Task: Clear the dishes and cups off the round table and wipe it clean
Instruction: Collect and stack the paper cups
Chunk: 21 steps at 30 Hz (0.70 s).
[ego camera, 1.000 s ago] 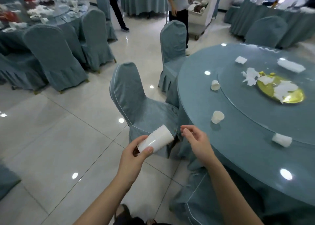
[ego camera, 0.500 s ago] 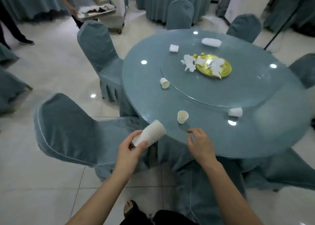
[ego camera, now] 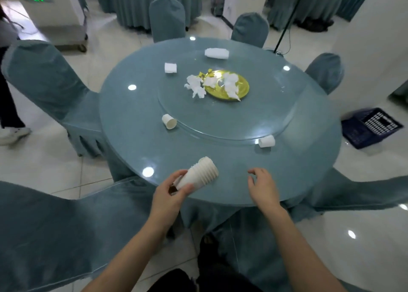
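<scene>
My left hand is shut on a tilted stack of white paper cups, held over the near edge of the round blue-grey table. My right hand hovers open above the table edge to the right, holding nothing. One loose paper cup lies on its side at the left rim of the glass turntable; another cup lies at its right front. A yellow plate with crumpled white tissues sits on the turntable.
A small white item and a white roll lie at the far side. Covered chairs ring the table. A dark crate is on the floor at the right. A person's legs are at the far left.
The view has swung to face the table squarely. Both hands now reach over its near edge. The upright cup seen near that edge is no longer visible apart from the stack.
</scene>
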Available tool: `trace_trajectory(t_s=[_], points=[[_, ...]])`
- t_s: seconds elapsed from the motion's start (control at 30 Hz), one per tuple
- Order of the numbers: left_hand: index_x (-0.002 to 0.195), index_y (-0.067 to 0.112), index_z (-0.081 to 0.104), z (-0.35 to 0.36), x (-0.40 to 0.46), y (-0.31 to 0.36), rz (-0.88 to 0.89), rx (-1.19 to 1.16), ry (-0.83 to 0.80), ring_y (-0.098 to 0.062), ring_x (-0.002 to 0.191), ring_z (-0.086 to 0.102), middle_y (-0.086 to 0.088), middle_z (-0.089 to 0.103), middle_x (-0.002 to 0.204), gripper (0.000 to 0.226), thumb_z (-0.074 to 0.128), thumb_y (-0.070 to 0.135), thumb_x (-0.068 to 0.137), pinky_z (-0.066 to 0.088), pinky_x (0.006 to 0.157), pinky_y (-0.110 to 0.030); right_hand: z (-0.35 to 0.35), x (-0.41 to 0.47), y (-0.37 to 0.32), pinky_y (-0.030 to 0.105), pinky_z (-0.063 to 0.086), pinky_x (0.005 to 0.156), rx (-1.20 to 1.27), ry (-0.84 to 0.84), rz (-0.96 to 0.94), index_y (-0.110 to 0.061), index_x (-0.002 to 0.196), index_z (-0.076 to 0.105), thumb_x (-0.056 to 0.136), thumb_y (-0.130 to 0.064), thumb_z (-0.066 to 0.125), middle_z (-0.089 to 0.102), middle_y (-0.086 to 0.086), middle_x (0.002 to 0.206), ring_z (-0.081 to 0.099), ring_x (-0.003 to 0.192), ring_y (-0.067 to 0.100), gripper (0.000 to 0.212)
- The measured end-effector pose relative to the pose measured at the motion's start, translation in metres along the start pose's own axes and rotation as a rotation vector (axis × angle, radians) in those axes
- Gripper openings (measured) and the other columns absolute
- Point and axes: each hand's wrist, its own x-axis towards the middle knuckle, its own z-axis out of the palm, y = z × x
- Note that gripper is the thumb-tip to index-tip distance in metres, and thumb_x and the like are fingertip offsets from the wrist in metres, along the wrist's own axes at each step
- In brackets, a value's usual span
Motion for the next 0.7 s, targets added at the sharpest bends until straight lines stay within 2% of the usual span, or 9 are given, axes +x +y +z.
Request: trace_trajectory(t_s=[0.17, 0.33, 0.53, 0.6, 0.7], points=[[0.113, 0.033, 0.074, 0.032, 0.062, 0.016, -0.008, 0.015, -0.019, -0.022, 0.096, 0.068, 0.011, 0.073, 0.102, 0.036, 0.078, 0.031, 0.077, 0.058, 0.092, -0.041, 0.016, 0.076, 0.036, 0.039, 0.052, 0.09, 0.121, 0.023, 0.129, -0.015, 0.113, 0.067, 0.097, -0.02, 0.059, 0.066, 0.004, 0.114, 0.062, 0.104, 0.024, 0.019], [0.107, 0.04, 0.073, 0.075, 0.12, 0.027, 0.015, 0.046, -0.039, -0.019, 0.098, 0.069, 0.005, 0.074, 0.107, 0.031, 0.075, 0.031, 0.077, 0.055, 0.088, -0.034, 0.021, 0.164, 0.085, 0.036, 0.049, 0.077, 0.181, 0.062, 0.28, -0.017, 0.107, 0.068, 0.097, -0.021, 0.058, 0.069, 0.01, 0.106, 0.065, 0.093, 0.031, 0.015], [0.105, 0.041, 0.075, 0.112, 0.16, 0.028, -0.03, 0.029, -0.048, -0.008, 0.09, 0.068, 0.006, 0.075, 0.103, 0.029, 0.079, 0.019, 0.086, 0.052, 0.082, -0.027, 0.026, 0.252, 0.132, 0.041, 0.048, 0.083, 0.202, 0.083, 0.41, -0.007, 0.11, 0.066, 0.098, -0.017, 0.056, 0.066, 0.018, 0.114, 0.062, 0.105, 0.038, 0.019], [0.101, 0.044, 0.075, 0.121, 0.171, 0.028, -0.054, 0.028, -0.04, -0.005, 0.089, 0.068, 0.01, 0.075, 0.105, 0.03, 0.08, 0.024, 0.08, 0.052, 0.081, -0.024, 0.028, 0.272, 0.144, 0.04, 0.047, 0.083, 0.21, 0.088, 0.455, -0.008, 0.11, 0.064, 0.099, -0.02, 0.055, 0.065, 0.016, 0.115, 0.061, 0.105, 0.036, 0.018], [0.104, 0.044, 0.076, 0.128, 0.184, 0.025, -0.088, 0.04, -0.034, -0.009, 0.094, 0.07, 0.007, 0.075, 0.109, 0.033, 0.078, 0.032, 0.073, 0.051, 0.084, -0.024, 0.032, 0.295, 0.158, 0.036, 0.043, 0.08, 0.244, 0.079, 0.505, -0.009, 0.111, 0.063, 0.099, -0.022, 0.054, 0.065, 0.015, 0.118, 0.062, 0.104, 0.034, 0.019]])
